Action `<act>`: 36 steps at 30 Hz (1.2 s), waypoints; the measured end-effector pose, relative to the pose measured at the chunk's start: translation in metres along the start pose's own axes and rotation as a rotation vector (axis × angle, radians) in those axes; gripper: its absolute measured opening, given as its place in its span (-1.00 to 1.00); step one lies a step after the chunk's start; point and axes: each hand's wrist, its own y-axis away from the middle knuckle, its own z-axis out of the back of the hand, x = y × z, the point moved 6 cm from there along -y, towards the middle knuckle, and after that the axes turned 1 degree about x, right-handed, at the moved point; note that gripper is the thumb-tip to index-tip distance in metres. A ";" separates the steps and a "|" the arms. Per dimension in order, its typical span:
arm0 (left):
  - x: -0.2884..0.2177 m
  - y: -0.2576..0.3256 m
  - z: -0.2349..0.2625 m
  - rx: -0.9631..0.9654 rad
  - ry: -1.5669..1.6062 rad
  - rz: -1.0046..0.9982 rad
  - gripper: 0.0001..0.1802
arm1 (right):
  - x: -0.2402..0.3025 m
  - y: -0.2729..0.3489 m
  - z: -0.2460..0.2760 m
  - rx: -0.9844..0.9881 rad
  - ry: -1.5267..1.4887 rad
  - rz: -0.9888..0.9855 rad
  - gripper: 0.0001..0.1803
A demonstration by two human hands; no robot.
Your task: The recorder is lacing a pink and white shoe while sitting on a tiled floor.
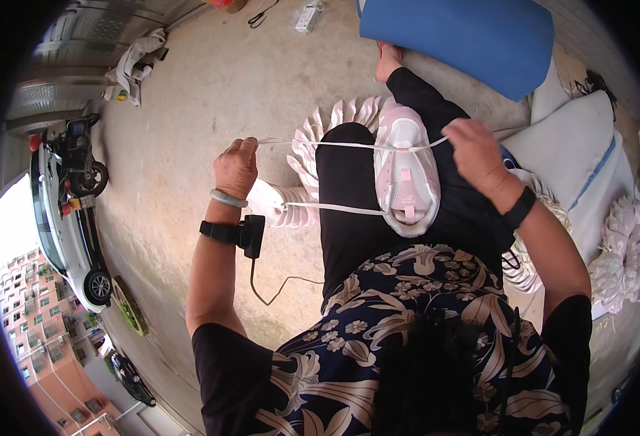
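Hands (236, 166) (477, 149) both fisted on white lace (334, 144) ends, pulled apart taut; pink shoe (405, 174) steadied on lap (349, 218) for tension.

blue cushion (465, 36), grey rag (138, 65), white car (62, 225), concrete floor (218, 109)

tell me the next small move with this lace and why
Probably draw both ends taut and even. The left hand and right hand each pinch the white lace stretched out to either side of the pink shoe resting on the lap, and a second strand runs loose from the shoe's lower part, so the lacing likely needs snugging before the next eyelet.
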 end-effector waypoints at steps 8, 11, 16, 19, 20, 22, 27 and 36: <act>0.011 -0.006 0.017 -0.066 -0.039 0.079 -0.91 | 0.029 0.000 -0.038 0.270 0.070 0.010 -0.73; 0.027 -0.005 0.027 -0.116 -0.022 0.133 -0.90 | 0.031 0.001 -0.017 0.189 0.024 0.102 -0.79; 0.045 -0.005 0.035 -0.174 0.003 0.153 -0.88 | 0.010 0.010 0.001 0.209 0.259 0.207 -0.82; 0.054 0.002 0.037 -0.151 0.009 0.203 -0.87 | 0.012 0.008 0.009 0.192 0.261 0.290 -0.80; 0.058 0.004 0.038 -0.144 -0.005 0.223 -0.87 | 0.010 0.009 0.014 0.198 0.266 0.287 -0.80; 0.063 0.007 0.044 -0.140 -0.005 0.232 -0.87 | 0.007 0.007 0.022 0.208 0.271 0.285 -0.80; 0.088 0.016 0.056 -0.120 -0.028 0.273 -0.86 | -0.027 0.027 0.060 0.229 0.252 0.308 -0.79; 0.169 0.026 0.084 -0.089 -0.206 0.384 -0.84 | -0.172 0.137 0.192 0.058 0.441 -0.068 -0.71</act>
